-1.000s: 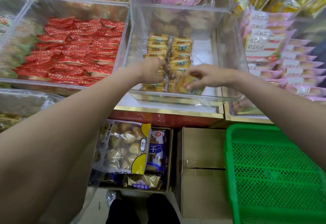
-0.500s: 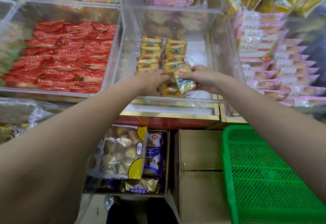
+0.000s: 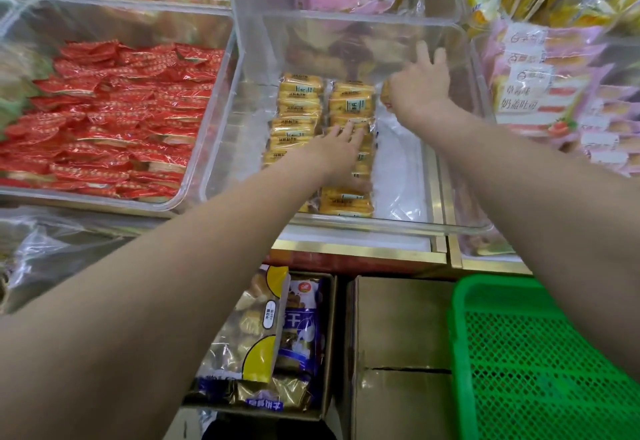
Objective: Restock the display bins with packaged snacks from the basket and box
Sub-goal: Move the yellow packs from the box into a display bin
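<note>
Head view: our left hand [image 3: 341, 149] flat, fingers straight, pressing yellow snack packs [image 3: 349, 107] mid-frame in clear bin [image 3: 450, 225]. Right hand [image 3: 420, 88] curled on one pack [image 3: 386, 93], upper centre, beside right column's far end; bare strip right of it; packs' long axis crosswise.

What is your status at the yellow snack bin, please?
Left hand flat on yellow packets. Right hand placing one packet at clear bin back. Nothing blocking.
</note>
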Available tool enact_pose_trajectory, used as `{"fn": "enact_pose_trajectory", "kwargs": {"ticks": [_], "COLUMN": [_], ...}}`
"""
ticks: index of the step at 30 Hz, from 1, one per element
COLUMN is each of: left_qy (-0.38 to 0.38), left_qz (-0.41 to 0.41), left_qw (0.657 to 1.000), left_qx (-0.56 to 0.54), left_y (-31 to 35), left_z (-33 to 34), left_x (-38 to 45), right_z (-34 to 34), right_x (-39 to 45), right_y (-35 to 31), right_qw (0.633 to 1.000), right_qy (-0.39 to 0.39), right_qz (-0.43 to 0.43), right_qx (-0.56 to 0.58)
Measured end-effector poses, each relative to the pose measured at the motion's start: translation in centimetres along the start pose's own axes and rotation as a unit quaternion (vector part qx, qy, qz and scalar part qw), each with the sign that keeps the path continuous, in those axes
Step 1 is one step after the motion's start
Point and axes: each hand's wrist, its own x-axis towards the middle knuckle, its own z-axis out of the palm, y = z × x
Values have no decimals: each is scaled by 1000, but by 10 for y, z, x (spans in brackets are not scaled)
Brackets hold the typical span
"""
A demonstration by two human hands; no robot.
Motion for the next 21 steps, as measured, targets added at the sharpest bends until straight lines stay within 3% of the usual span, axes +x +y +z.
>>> {"fn": "enact_pose_trajectory", "kwargs": {"ticks": [11,17,21], "left_qy": [1,-3,97], "left_qz": [6,-3,-15], "left_qw": [1000,1000,992], "left_qx": [14,3,-80], "left_y": [2,2,-3], "left_z": [5,0,0], "left_x": [1,3,-20], "right_z": [13,12,-11], "right_x": [14,3,-27], "right_y": [-3,4,12], "right_qw": [997,989,953], "right_qy": [-57,-15,20], "right_qz": [-17,34,57], "right_qx": [54,141,297]}}
